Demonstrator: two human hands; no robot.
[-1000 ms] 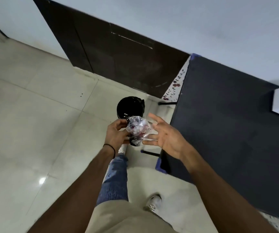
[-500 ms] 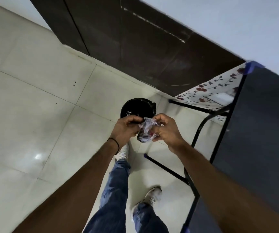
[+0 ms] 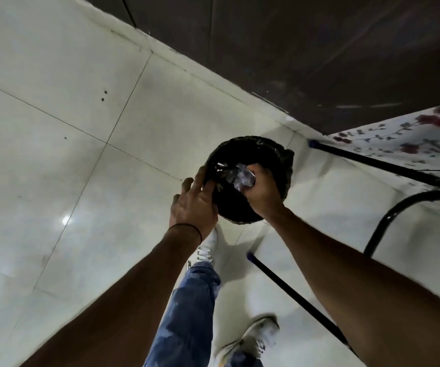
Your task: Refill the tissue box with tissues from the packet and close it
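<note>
A crumpled clear plastic packet is bunched in my right hand, which is closed on it right over the mouth of a round bin lined with a black bag. My left hand is beside it at the bin's left rim, fingers apart and touching the black liner, holding nothing. The tissue box is out of view.
The bin stands on a pale tiled floor near a dark brown door. To the right are the black metal legs of a table and a flowered cloth. My jeans leg and white shoes are below.
Both hands have dropped from chest height to the bin. The left hand has let go of the crumpled packet and spread open; the right hand alone holds it. The view has tilted down and closer.
</note>
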